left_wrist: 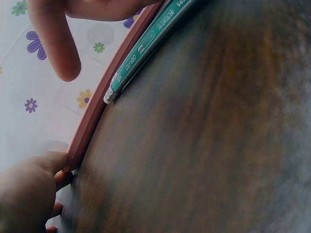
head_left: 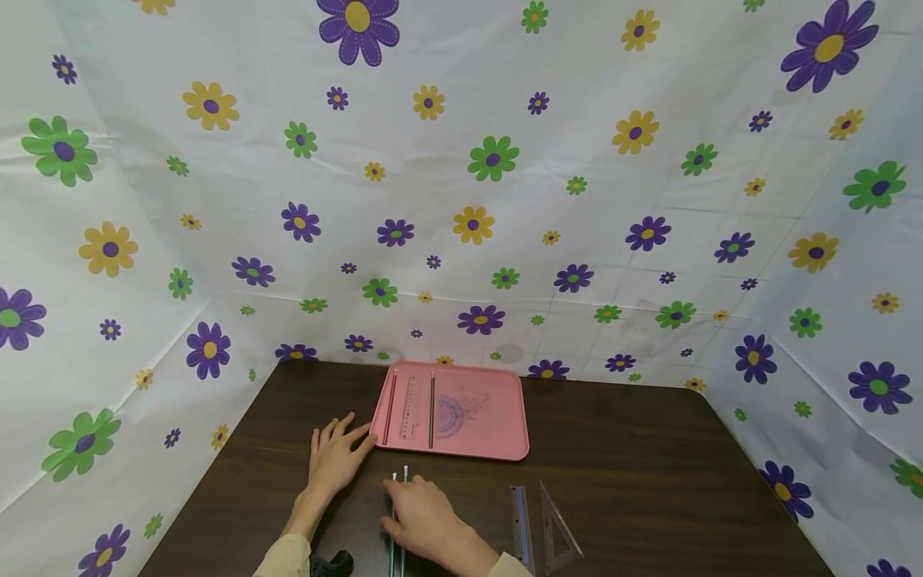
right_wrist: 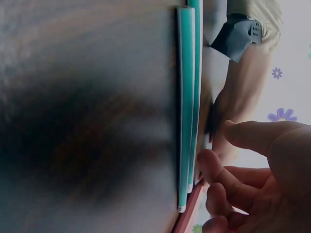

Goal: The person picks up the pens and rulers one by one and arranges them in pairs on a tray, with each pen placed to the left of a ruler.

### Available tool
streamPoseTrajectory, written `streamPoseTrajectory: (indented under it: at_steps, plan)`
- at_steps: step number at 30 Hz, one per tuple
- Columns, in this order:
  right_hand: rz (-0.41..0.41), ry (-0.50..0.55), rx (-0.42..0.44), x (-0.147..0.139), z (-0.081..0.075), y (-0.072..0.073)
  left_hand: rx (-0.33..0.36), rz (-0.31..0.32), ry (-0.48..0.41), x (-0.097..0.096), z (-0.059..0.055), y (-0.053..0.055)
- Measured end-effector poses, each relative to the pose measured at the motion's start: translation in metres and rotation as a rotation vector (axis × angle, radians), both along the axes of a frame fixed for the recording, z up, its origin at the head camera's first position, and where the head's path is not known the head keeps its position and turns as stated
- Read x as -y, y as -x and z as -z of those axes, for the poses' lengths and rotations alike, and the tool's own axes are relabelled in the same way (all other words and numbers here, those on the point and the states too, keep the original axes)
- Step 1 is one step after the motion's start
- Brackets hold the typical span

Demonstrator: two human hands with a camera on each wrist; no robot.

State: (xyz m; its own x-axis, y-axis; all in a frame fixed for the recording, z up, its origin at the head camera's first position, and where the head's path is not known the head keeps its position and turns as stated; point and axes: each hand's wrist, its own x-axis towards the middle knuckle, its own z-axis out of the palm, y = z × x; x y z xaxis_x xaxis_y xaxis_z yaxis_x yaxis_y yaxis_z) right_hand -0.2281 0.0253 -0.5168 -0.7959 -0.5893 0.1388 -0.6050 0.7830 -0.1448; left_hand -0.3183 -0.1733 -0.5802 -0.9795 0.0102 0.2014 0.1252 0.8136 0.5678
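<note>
My left hand (head_left: pixel 337 461) rests with spread fingers at the near left corner of a pink tray (head_left: pixel 505 450); in the left wrist view its fingertips touch that corner. My right hand (head_left: pixel 425 517) hovers by two green pencils, its fingers loosely bent and holding nothing. These pencils, one (right_wrist: pixel 186 97) slightly in front of the other (right_wrist: pixel 198 73), lie side by side on the dark table in front of the tray, white-tipped ends toward it. Lettering shows on the near pencil (left_wrist: pixel 141 51) in the left wrist view. The right hand partly covers the pencils in the head view.
On the tray lie a dark red pencil (head_left: pixel 390 409), a clear ruler (head_left: pixel 411 407), a dark striped pencil (head_left: pixel 432 409) and a clear protractor (head_left: pixel 450 417). Right of my right hand are a bluish ruler (head_left: pixel 522 529) and a clear set square (head_left: pixel 557 533). A flowered curtain (head_left: pixel 433 200) encloses the table.
</note>
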Motion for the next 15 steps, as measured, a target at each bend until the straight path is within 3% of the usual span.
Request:
streamPoseTrajectory:
  at_steps: [15]
  plan:
    - [-0.038,0.005,0.024,0.001,0.0093,-0.0076,0.004,-0.001,-0.001,-0.0001,0.0011,-0.0003]
